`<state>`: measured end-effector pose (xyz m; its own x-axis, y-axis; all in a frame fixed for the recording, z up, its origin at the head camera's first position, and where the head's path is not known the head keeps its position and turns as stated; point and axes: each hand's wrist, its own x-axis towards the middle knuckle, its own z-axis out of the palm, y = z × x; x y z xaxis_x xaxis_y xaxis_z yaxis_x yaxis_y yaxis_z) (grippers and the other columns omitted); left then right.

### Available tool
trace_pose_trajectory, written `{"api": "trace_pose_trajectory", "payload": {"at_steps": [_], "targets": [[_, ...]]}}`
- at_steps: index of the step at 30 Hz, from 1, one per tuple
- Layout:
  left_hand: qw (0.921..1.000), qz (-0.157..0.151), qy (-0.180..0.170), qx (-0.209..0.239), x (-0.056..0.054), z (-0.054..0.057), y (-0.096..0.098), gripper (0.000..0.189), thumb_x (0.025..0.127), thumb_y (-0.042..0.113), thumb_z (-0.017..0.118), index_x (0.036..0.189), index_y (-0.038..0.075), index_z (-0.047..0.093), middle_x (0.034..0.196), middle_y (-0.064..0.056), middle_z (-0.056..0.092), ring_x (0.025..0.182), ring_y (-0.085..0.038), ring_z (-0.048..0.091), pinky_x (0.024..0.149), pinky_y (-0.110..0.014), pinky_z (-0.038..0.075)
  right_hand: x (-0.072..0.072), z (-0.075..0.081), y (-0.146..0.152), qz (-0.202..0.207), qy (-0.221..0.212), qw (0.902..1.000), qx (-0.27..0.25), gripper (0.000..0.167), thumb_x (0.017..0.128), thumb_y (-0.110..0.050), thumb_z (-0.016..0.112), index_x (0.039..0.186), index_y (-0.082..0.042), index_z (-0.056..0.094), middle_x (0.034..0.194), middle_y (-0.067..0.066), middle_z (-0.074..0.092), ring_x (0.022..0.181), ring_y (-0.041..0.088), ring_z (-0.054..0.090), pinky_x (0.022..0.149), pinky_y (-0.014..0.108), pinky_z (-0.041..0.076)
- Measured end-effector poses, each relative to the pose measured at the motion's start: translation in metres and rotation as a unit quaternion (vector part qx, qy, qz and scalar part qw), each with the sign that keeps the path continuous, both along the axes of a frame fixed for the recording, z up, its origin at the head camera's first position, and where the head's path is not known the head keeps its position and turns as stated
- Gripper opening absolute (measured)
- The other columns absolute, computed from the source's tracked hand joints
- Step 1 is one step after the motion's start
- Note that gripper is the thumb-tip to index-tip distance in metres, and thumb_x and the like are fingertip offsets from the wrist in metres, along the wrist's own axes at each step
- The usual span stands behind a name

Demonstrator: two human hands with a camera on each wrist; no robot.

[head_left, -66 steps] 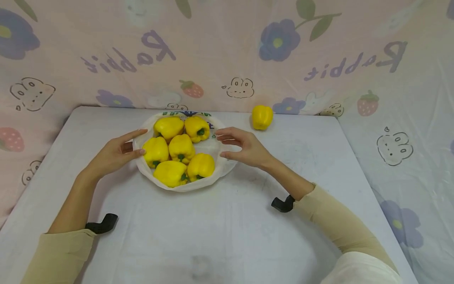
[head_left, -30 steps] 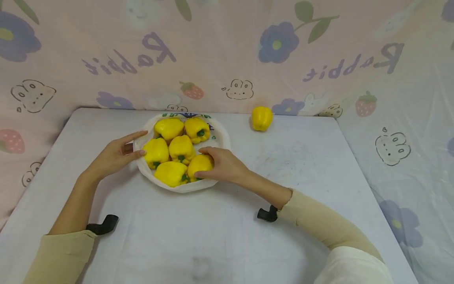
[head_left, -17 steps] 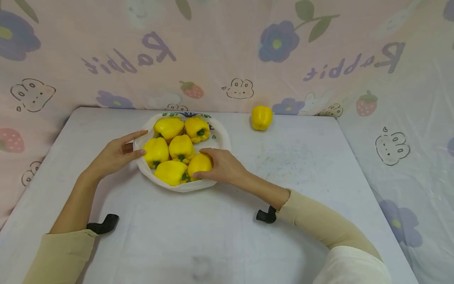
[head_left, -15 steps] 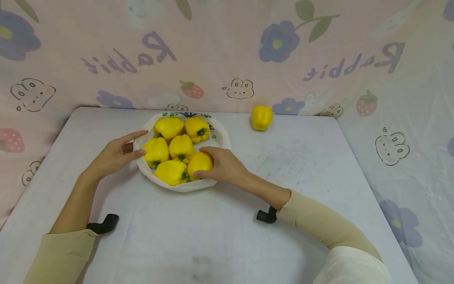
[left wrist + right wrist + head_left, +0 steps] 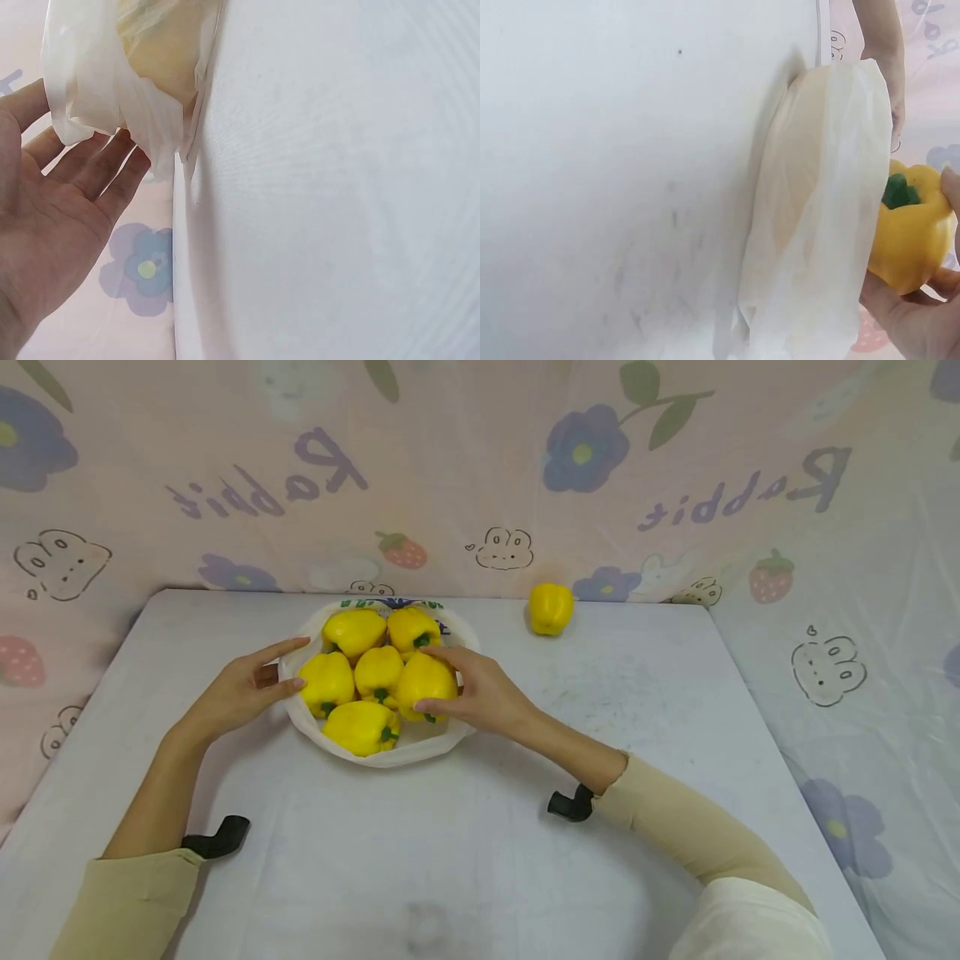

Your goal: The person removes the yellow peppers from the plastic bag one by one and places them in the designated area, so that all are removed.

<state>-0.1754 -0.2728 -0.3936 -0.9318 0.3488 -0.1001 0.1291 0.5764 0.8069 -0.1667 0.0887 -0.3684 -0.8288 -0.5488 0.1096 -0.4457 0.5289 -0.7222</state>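
Right hand (image 5: 486, 691) grips pepper (image 5: 427, 683) widely; left hand (image 5: 242, 687) holds bag (image 5: 442, 745).

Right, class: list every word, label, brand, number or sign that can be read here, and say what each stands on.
"Rabbit", mirrored, on the backdrop, left side of the head view.
"Rabbit", mirrored, on the backdrop, right side.
Blue and green print on the white bag: too small to read.
Purple letters in the right wrist view: cut off.
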Motion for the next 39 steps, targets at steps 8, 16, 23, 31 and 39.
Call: {"api": "trace_pose_trajectory", "payload": {"at_steps": [8,16,23,31,39], "targets": [[0.9999,-0.008,0.008,0.010,-0.001,0.001,0.002,0.065,0.099,0.026,0.064,0.156,0.019,0.035,0.159,-0.019,0.029,0.131,-0.050,0.044,0.085,-0.010,0.045,-0.008,0.006,0.013,0.006,0.010,0.9997,-0.022,0.076,0.080,-0.035,0.084,0.144,-0.010,0.050,0.146,0.003,0.051,0.128,0.017,0.049,0.100,0.031,0.047],[0.9998,0.014,-0.007,-0.011,-0.001,0.002,0.002,0.062,0.098,0.034,0.064,0.154,0.027,0.039,0.159,-0.011,0.032,0.133,-0.042,0.045,0.096,-0.031,0.048,-0.017,0.010,0.027,-0.003,-0.007,0.9978,-0.065,0.078,0.078,-0.032,0.087,0.144,-0.012,0.050,0.144,-0.003,0.052,0.122,0.013,0.051,0.089,0.032,0.054],[0.9999,-0.006,0.010,0.006,0.003,-0.003,0.000,0.064,0.098,0.024,0.065,0.155,0.017,0.037,0.158,-0.018,0.031,0.130,-0.050,0.044,0.081,-0.005,0.042,-0.024,0.010,0.042,-0.046,-0.045,0.9946,-0.082,0.081,0.078,-0.030,0.086,0.147,-0.012,0.046,0.147,0.001,0.049,0.126,0.019,0.049,0.094,0.036,0.052],[0.9999,0.008,-0.005,0.003,0.004,0.001,0.002,0.064,0.099,0.028,0.064,0.155,0.021,0.036,0.159,-0.016,0.030,0.133,-0.045,0.044,0.088,-0.015,0.047,-0.033,0.014,0.058,-0.089,-0.024,0.9933,-0.070,0.080,0.077,-0.028,0.087,0.146,-0.017,0.048,0.145,0.000,0.048,0.123,0.020,0.052,0.097,0.038,0.051],[0.9998,0.015,-0.008,-0.008,0.003,0.002,0.003,0.064,0.099,0.030,0.064,0.156,0.021,0.036,0.160,-0.016,0.029,0.134,-0.045,0.042,0.100,-0.038,0.047,-0.044,0.023,0.077,-0.094,-0.031,0.9915,-0.084,0.079,0.078,-0.021,0.087,0.147,-0.016,0.049,0.146,0.003,0.048,0.125,0.027,0.053,0.098,0.041,0.050]]}}
